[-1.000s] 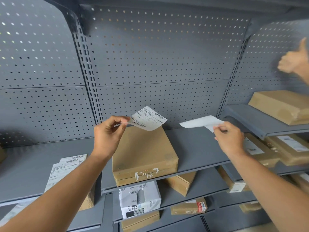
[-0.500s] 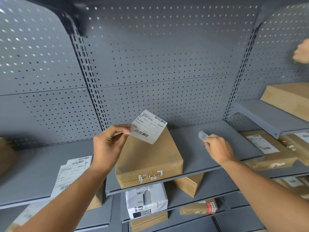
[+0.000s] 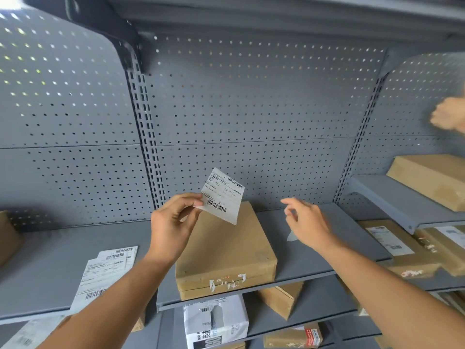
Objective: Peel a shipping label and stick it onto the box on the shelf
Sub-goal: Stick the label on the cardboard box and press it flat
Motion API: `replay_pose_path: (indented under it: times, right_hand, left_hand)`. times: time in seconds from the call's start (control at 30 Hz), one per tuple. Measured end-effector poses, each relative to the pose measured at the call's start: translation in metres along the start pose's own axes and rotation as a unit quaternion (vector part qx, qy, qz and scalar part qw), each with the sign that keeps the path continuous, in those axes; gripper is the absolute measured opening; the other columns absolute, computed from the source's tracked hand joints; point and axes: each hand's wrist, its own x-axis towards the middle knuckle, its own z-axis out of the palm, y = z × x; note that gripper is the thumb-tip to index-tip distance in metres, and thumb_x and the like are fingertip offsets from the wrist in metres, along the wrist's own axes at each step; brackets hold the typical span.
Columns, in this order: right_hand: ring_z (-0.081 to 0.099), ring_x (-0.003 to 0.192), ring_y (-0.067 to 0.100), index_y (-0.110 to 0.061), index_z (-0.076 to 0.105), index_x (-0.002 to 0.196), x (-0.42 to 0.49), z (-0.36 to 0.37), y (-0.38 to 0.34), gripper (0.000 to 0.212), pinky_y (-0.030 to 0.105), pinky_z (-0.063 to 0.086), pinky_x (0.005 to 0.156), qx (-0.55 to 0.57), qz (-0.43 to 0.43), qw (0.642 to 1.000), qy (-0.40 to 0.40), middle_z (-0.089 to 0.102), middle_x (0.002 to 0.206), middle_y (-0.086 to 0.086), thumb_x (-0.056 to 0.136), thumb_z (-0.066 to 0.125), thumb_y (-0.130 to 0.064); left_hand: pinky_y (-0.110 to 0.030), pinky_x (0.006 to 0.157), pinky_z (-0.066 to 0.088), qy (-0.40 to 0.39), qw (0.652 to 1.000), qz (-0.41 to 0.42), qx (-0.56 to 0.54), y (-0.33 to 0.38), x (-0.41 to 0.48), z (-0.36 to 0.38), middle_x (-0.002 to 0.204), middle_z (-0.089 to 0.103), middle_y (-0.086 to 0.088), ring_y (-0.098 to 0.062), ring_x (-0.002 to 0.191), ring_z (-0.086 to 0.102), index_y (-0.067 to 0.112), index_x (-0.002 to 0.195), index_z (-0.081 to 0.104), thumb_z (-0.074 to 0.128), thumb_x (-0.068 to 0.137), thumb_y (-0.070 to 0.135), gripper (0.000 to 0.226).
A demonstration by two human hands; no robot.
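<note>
Left hand (image 3: 173, 227) pinching shipping label (image 3: 222, 196) by corner above box (image 3: 224, 250) at shelf (image 3: 327, 263) front edge. Right hand (image 3: 305, 224) spread, empty. Advising: lowering one edge first, smoothing outward.

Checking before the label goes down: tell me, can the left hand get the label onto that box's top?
Probably yes. The left hand pinches the label just above the box, whose top is bare; the right hand is off to the side.

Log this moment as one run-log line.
stage: label peeled, not yet stuck | left hand: pinching shipping label above box | right hand: open, empty | backing paper: on shelf
</note>
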Motion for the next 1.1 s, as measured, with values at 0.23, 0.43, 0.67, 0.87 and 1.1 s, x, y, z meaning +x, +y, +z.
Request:
replay_pose_path:
  times: [0.23, 0.43, 0.67, 0.87, 1.1]
  right_hand:
    - [0.070, 0.078, 0.014, -0.018, 0.070, 0.109, 0.025, -0.012, -0.139, 0.028, 0.027, 0.050, 0.054, 0.369, 0.109, 0.917, -0.101, 0.078, 0.101, -0.001, 0.105, 0.050, -0.037]
    - [0.065, 0.073, 0.017, -0.014, 0.073, 0.108, 0.041, 0.006, -0.186, 0.018, 0.030, 0.047, 0.063, 0.481, 0.192, 0.849, -0.101, 0.076, 0.093, 0.004, 0.100, 0.063, -0.027]
    - [0.064, 0.073, 0.012, -0.012, 0.070, 0.103, 0.041, 0.038, -0.188, 0.011, 0.024, 0.047, 0.058, 0.448, 0.196, 0.868, -0.083, 0.075, 0.097, 0.000, 0.100, 0.065, -0.020]
    - [0.044, 0.067, 0.013, -0.008, 0.074, 0.103, 0.044, 0.063, -0.162, 0.013, 0.025, 0.028, 0.051, 0.411, 0.230, 0.876, -0.103, 0.062, 0.085, 0.003, 0.097, 0.069, -0.018]
    - [0.044, 0.074, 0.015, -0.013, 0.074, 0.105, 0.066, 0.077, -0.127, 0.014, 0.022, 0.027, 0.046, 0.382, 0.247, 0.877, -0.156, 0.066, 0.093, 0.000, 0.099, 0.066, -0.022]
  left_hand:
    - [-0.023, 0.093, 0.058, 0.046, 0.998, 0.030, -0.009, 0.003, 0.019, -0.018, 0.113, 0.073, -0.009, -0.014, 0.109, 0.071, 0.002, 0.098, 0.077, 0.075, 0.087, -0.002, 0.012]
    - [-0.029, 0.091, 0.061, 0.006, 0.999, 0.052, -0.009, -0.010, 0.012, -0.035, 0.114, 0.072, -0.004, -0.012, 0.106, 0.072, 0.009, 0.101, 0.079, 0.074, 0.088, 0.001, 0.016]
    - [-0.036, 0.086, 0.063, -0.002, 0.960, -0.237, -0.147, -0.027, 0.016, -0.055, 0.132, 0.054, -0.003, -0.019, 0.096, 0.072, 0.027, 0.129, 0.058, 0.047, 0.098, -0.009, 0.049]
    - [-0.040, 0.089, 0.062, -0.072, 0.880, -0.429, -0.191, -0.055, 0.025, -0.037, 0.090, 0.076, -0.011, -0.022, 0.075, 0.066, 0.029, 0.143, 0.043, 0.074, 0.092, 0.014, 0.061]
    - [-0.036, 0.079, 0.061, -0.123, 0.887, -0.443, -0.030, -0.087, 0.029, -0.007, 0.101, 0.074, -0.002, -0.018, 0.087, 0.071, 0.028, 0.133, 0.054, 0.082, 0.084, 0.032, 0.056]
